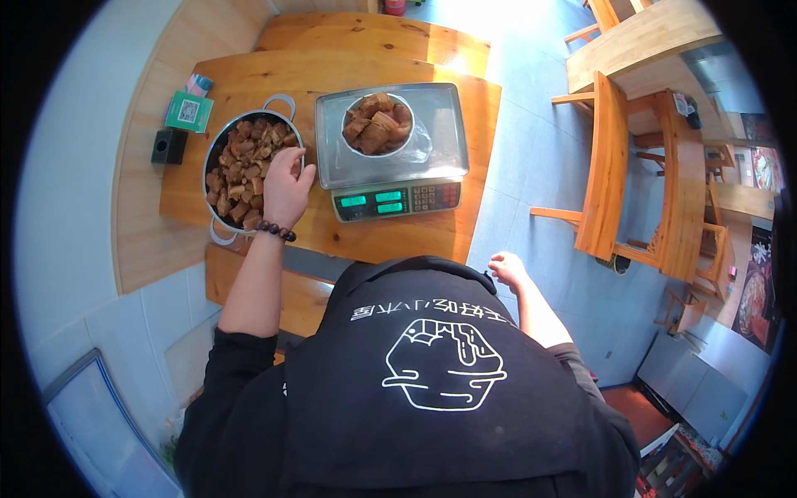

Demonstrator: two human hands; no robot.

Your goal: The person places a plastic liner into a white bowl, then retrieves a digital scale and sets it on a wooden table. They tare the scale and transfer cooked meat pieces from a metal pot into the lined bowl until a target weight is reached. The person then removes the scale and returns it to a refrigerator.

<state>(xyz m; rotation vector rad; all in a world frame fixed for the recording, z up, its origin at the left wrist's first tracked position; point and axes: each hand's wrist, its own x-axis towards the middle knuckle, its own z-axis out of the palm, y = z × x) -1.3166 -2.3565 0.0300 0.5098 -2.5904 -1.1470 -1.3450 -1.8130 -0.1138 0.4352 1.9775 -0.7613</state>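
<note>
My left hand (pixel 288 183), with a beaded bracelet at the wrist, is over the right edge of a large two-handled metal pot (pixel 204 163). Browned chunks of meat (pixel 240 163) fill the pot. The fingers hang over the rim; whether they hold a piece cannot be told. To the right, an electronic scale (pixel 398 200) with lit green displays carries a metal tray (pixel 436 99). On the tray stands a round white-rimmed bowl (pixel 411 134) lined with a clear plastic bag, heaped with larger meat chunks (pixel 377 126). My right hand (pixel 505 269) is beside my body, off the table, fingers curled, its grip partly hidden.
The wooden table (pixel 336 239) holds the pot and scale. At its left edge stand a green card with a printed code (pixel 188 112) and a small black box (pixel 169 147) by the wall. Wooden benches (pixel 601 168) and another table (pixel 683 187) stand to the right.
</note>
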